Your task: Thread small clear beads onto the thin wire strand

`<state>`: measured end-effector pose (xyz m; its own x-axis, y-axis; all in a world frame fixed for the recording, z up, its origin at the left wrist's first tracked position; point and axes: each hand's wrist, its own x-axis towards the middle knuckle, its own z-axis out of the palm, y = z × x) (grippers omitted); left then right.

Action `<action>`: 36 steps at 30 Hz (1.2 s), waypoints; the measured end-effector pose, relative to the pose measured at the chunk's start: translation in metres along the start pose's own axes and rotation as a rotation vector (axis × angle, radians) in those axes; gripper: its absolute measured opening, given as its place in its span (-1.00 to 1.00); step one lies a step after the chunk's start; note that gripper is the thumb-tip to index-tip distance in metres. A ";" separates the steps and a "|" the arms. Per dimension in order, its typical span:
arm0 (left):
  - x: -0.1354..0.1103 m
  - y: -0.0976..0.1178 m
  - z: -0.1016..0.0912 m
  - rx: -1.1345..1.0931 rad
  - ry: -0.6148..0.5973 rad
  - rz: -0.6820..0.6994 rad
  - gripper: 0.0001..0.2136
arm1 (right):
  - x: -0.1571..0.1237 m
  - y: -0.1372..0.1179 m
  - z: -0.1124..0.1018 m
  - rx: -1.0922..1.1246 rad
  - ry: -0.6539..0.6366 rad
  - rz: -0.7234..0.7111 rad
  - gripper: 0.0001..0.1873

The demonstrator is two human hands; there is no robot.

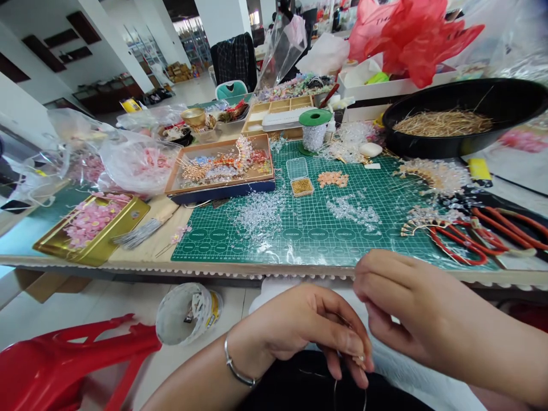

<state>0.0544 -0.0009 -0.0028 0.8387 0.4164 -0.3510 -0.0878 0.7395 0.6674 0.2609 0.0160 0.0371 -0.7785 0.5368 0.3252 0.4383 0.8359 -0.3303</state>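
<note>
Head view: cluttered table in an open workroom, green mat central. Below the mat's near edge, left hand pinches thin dark wire with tiny pale bead; right hand curled beside, grip unclear.

You have open mat in the near middle of the green cutting mat, between scattered clear beads. On the right, red-handled pliers block your way; on the left, a gold tin; farther off, the bead tray and black pan.
</note>
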 end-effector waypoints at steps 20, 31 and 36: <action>-0.008 0.013 0.016 0.267 0.570 0.448 -0.91 | -0.011 -0.045 0.048 1.972 0.136 0.919 -0.61; -0.008 0.011 0.014 -0.106 0.483 0.413 -0.75 | -0.015 -0.048 0.052 1.751 0.272 0.988 -0.57; -0.006 0.010 0.018 -0.174 0.490 0.443 -0.83 | -0.012 -0.052 0.053 1.628 0.323 1.027 -0.51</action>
<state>0.0584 -0.0051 0.0174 0.3670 0.8604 -0.3536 -0.4858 0.5015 0.7159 0.2238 -0.0404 0.0033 -0.3582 0.8278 -0.4318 -0.3154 -0.5426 -0.7786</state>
